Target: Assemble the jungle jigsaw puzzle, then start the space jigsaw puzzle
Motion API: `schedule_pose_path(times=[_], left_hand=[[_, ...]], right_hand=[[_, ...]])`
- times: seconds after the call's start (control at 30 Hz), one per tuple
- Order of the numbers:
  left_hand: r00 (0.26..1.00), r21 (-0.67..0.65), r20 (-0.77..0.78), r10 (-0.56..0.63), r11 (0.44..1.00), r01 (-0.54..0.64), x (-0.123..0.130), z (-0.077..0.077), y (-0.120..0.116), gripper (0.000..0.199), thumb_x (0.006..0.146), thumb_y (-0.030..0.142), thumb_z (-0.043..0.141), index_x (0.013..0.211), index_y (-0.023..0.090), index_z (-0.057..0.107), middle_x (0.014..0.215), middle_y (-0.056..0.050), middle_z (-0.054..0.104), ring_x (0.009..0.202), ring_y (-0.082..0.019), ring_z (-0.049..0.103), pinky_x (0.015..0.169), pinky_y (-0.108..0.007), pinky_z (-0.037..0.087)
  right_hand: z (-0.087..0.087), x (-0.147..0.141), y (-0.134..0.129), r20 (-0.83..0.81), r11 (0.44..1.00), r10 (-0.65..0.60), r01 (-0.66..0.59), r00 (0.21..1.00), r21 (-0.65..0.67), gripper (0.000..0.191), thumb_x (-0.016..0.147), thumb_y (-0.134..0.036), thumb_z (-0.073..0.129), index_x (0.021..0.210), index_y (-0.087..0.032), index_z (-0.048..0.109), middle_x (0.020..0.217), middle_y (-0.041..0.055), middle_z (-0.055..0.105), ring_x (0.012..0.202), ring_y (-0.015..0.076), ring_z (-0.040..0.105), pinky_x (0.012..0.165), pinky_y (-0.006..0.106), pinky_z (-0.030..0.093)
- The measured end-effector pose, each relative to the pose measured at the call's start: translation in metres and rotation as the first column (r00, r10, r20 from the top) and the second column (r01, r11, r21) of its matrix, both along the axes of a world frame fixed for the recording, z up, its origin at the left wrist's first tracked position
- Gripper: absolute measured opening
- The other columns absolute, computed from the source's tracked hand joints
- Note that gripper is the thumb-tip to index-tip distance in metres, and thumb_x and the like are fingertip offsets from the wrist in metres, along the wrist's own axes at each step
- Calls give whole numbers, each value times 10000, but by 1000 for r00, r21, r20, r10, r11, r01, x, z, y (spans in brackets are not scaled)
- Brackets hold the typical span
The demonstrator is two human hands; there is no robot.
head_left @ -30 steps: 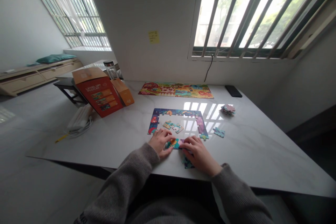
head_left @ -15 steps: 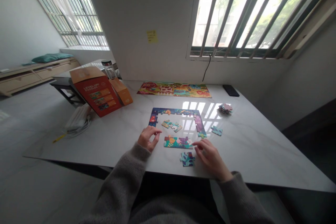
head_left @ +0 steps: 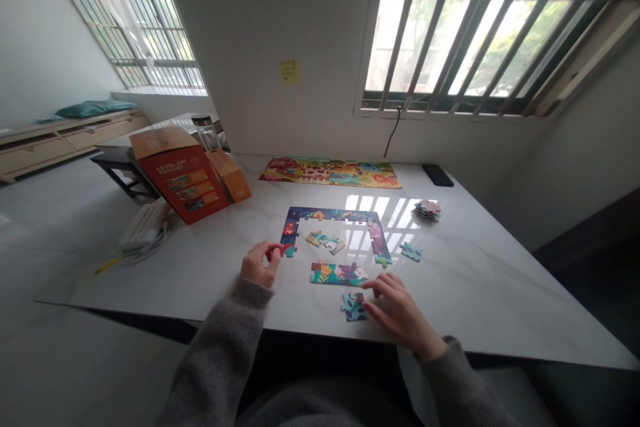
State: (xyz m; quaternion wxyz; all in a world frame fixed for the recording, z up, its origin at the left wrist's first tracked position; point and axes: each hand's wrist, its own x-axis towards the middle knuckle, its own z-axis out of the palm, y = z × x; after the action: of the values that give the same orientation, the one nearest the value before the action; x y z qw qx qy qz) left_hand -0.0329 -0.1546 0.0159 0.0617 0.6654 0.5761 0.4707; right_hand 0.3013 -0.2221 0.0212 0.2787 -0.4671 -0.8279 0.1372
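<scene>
A partial puzzle frame [head_left: 334, 214] lies on the white table, with its left, top and right sides joined. At its lower left corner my left hand [head_left: 261, 263] pinches the edge of a red and teal piece [head_left: 290, 251]. My right hand [head_left: 399, 307] has its fingers apart at the right end of a joined strip [head_left: 339, 273], near a loose teal and purple piece [head_left: 353, 307]. Inside the frame lie two light pieces [head_left: 325, 240]. Another blue-green piece [head_left: 411, 251] rests to the right of the frame.
A finished long puzzle [head_left: 330, 172] lies along the wall. A stack of pieces [head_left: 427, 209] and a black phone [head_left: 438, 175] are at the right. The red box [head_left: 185, 180] and a white power strip [head_left: 145, 225] with its cable stand at the left.
My left hand has moved left and now touches the red and teal piece at the frame's lower left corner. My right hand has shifted slightly left and down, toward the loose piece.
</scene>
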Motion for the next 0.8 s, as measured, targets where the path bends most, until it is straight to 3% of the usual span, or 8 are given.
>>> schedule_pose_path(times=[0.1, 0.27, 0.4, 0.53, 0.67, 0.8], left_hand=[[999, -4, -12, -53, 999, 53, 0, -3, 1, 222, 891, 291, 508, 857, 188, 701, 717, -4, 675, 618, -148, 568, 641, -273, 447], [991, -26, -49, -127, 992, 126, 2, -8, 2, 216, 890, 299, 512, 866, 194, 699, 734, -7, 681, 624, -149, 574, 648, -274, 447], [989, -22, -61, -138, 990, 137, 1, -9, 3, 213, 894, 295, 516, 867, 190, 699, 736, -8, 679, 629, -149, 577, 673, -283, 451], [989, -24, -63, -134, 991, 133, 0, -10, 3, 217, 896, 297, 512, 876, 191, 701, 736, -9, 682, 637, -152, 581, 676, -285, 452], [989, -23, -57, -135, 991, 134, 1, -8, 2, 221, 892, 292, 508, 871, 188, 702, 735, -10, 681, 630, -149, 577, 666, -282, 451], [991, -36, -62, -122, 992, 120, 3, -6, 1, 225, 891, 301, 507, 865, 192, 702, 738, -13, 685, 635, -152, 583, 669, -285, 456]], right_hand=[[-9, 29, 16, -41, 976, -164, 168, 986, 137, 208, 971, -277, 515, 1130, -228, 640, 1011, 88, 638, 989, 251, 573, 914, 407, 475], [-23, 96, 54, 96, 881, -436, 404, 895, 245, 387, 933, -316, 499, 1279, -174, 601, 1236, 159, 614, 1091, 321, 539, 977, 475, 452], [-30, 126, 80, 225, 886, -463, 441, 857, 144, 482, 858, -311, 557, 1319, -172, 580, 1125, 149, 661, 1005, 312, 581, 877, 428, 482], [-27, 132, 95, 232, 897, -436, 440, 870, 34, 511, 751, -301, 646, 1248, -181, 624, 995, 114, 664, 915, 272, 614, 828, 365, 488], [-18, 129, 95, 116, 889, -433, 444, 894, -108, 409, 737, -390, 658, 1087, -179, 654, 936, 83, 650, 748, 206, 601, 705, 312, 483], [-6, 122, 86, -20, 856, -496, 485, 868, -177, 330, 830, -529, 561, 847, -202, 599, 668, 7, 591, 585, 167, 511, 557, 280, 385]])
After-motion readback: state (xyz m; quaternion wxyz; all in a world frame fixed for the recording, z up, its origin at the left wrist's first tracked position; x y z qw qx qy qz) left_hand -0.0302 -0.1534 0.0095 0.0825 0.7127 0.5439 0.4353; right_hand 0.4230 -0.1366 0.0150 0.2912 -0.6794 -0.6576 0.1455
